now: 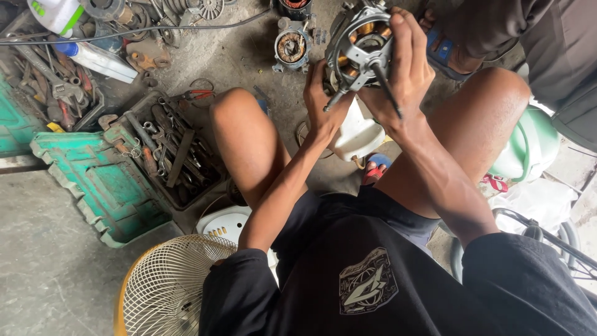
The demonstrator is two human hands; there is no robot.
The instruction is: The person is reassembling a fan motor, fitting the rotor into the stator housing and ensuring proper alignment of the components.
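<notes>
- Fan motor [359,46] sits up off the floor, held between both hands above the knees, shaft end facing the camera so the copper windings and front bracket show.
- Right hand [404,74] is clamped over the motor's right side, fingers wrapped across the top edge; looks like the main support, keeps the body from turning.
- Left hand [323,106] closes on the motor's lower left edge, thumb near the bracket; seems to steady it from below.
- Shaft [387,90] sticks out of the motor's centre, angled down toward the right wrist, free of both hands.
- White plastic housing [357,134] hangs just below the motor, partly hidden by the wrists; can't tell if it's attached.
- Second motor [291,46] lies on the floor just left of the held one, windings up, within easy reach.
- Green toolbox [99,180] stands open well left of the motor, tray of wrenches [171,149] beside its lid, laid out for grabbing.
- Fan grille [171,289] lies far below-left of the motor, by the left elbow, out of the way.
- Another person's leg and sandal [444,53] sit just right of the motor, not touching it.
</notes>
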